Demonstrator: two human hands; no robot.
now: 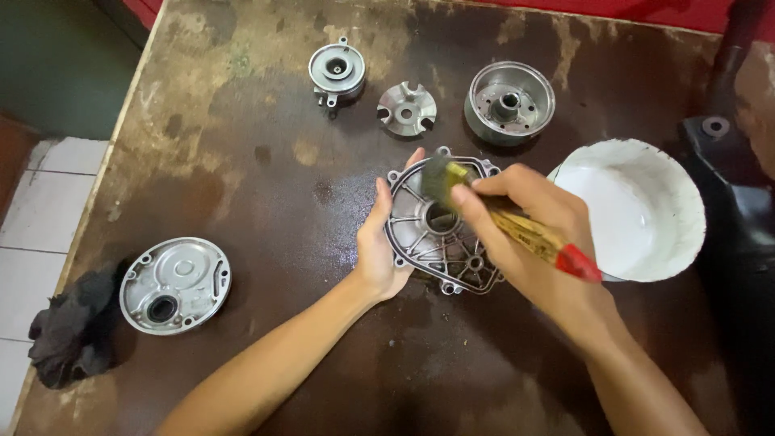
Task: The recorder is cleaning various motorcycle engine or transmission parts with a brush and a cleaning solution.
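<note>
Forearms come in from the bottom edge. Left hand [379, 250] props a ribbed metal cover [440, 226] up off the bench [266, 161], fingers curled round its left rim, palm under it. Right hand [525, 234] has its grip closed on a paintbrush [517, 222], wooden handle with red end; bristles sit on the cover near its centre hole.

Risks as I read them:
- cover is held by one edge only and looks wet; brush pressure could twist it out of the left hand and drop it on the bench.
- white bowl [638, 210] sits just beside the right wrist; an elbow swing back could knock it over the right side.
- bench under the cover is already wet and dark, so a set-down part may slide.

Round plate [176, 284] and dark rag [73, 331] lie well apart at left; three small parts line the far side, the drum-shaped one [510, 102] nearest the bowl.
</note>
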